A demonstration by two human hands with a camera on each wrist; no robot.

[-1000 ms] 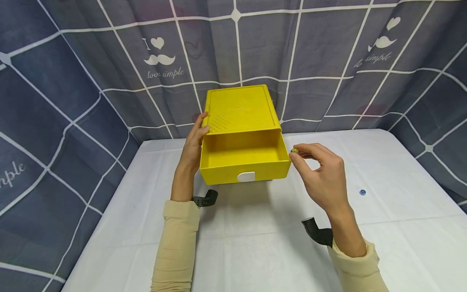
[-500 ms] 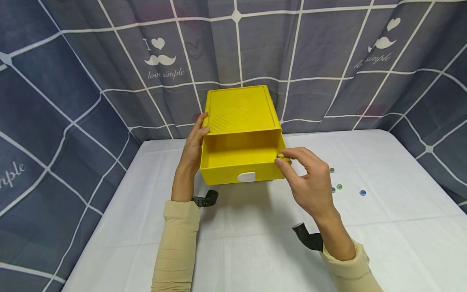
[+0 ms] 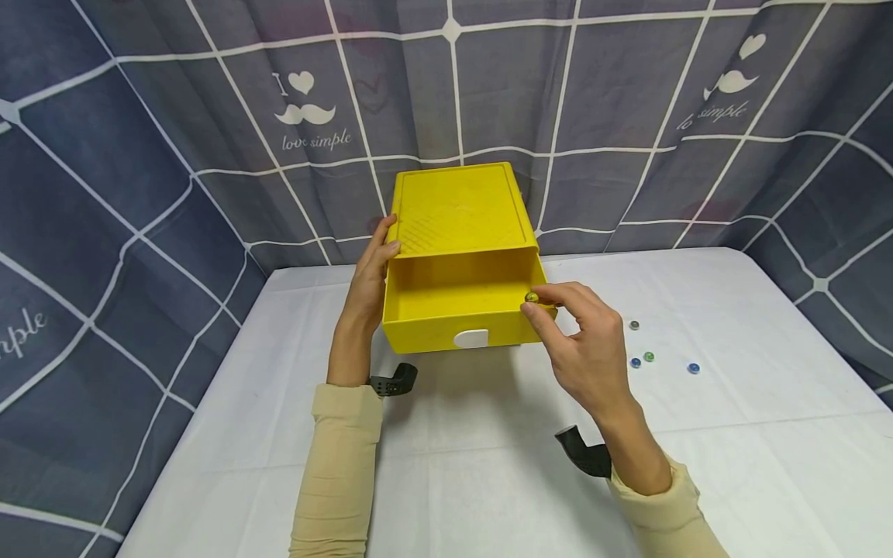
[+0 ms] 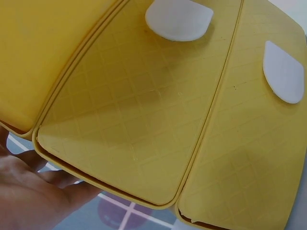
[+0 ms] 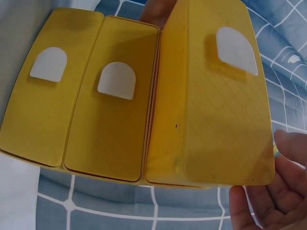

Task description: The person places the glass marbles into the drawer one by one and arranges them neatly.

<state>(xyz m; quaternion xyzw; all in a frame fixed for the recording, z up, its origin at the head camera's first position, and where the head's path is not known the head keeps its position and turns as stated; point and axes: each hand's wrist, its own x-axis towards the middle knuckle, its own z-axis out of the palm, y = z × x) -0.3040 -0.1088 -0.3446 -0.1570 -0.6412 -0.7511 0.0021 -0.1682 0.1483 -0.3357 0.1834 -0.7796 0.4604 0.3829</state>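
Observation:
A yellow drawer cabinet [image 3: 456,209] stands on the table, its top drawer [image 3: 467,332] pulled out. Two lower drawers with white handles, the middle one [image 4: 129,105] among them, show closed in the wrist views. My left hand [image 3: 366,283] rests against the cabinet's left side, fingers fairly straight along it. Above the right front corner of the pulled-out drawer, my right hand [image 3: 589,337] pinches a yellow-green marble [image 3: 532,297] between thumb and forefinger. Other fingers of my right hand [image 5: 283,191] are beside that drawer's corner. Bare yellow plastic shows inside the drawer; the front wall hides part of its floor.
Several glass marbles lie on the white tablecloth to the right, including a green marble [image 3: 649,356], a blue marble [image 3: 694,368] and a dark greenish marble [image 3: 634,325]. A grey checked curtain [image 3: 391,93] hangs close behind the cabinet and along both sides.
My right hand has moved left with the marble, from beside the drawer to over its right front corner. Marbles behind that hand have come into view. Left hand and drawer look unmoved.

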